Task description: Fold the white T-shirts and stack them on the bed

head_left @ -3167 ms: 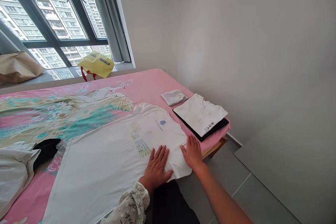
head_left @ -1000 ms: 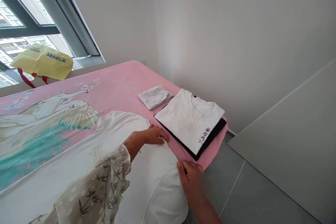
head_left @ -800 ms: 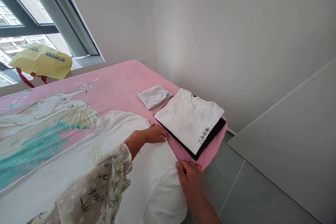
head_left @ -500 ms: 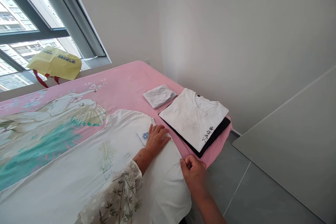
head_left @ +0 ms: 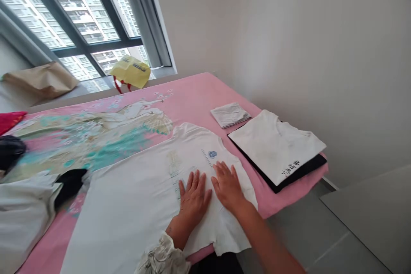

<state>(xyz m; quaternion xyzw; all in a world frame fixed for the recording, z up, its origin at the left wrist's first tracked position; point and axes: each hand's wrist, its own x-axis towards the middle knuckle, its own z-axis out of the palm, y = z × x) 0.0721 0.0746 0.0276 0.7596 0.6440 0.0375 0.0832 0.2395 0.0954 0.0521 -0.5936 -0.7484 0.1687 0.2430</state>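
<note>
A white T-shirt (head_left: 128, 205) with a small blue emblem and faded green print lies spread over a bed with a pink sheet (head_left: 195, 90). My left hand (head_left: 195, 197) rests flat on its middle, fingers spread. Beside it, my right hand (head_left: 226, 184) lies flat near the emblem, fingers also apart. Neither hand grips the cloth. To the right, a folded white T-shirt (head_left: 272, 141) with black lettering sits on a black folded garment (head_left: 302, 173). Behind it is a small folded light grey garment (head_left: 230, 114).
More pale clothing (head_left: 25, 218) and a dark piece (head_left: 69, 186) lie at the left. A yellow bag (head_left: 131, 70) with red handles and a brown paper bag (head_left: 43, 79) stand by the window. Grey floor (head_left: 298, 222) runs past the bed's right edge.
My right hand has let go of the shirt's edge and moved onto its front. My left hand has slid toward the shirt's middle. The view has turned left.
</note>
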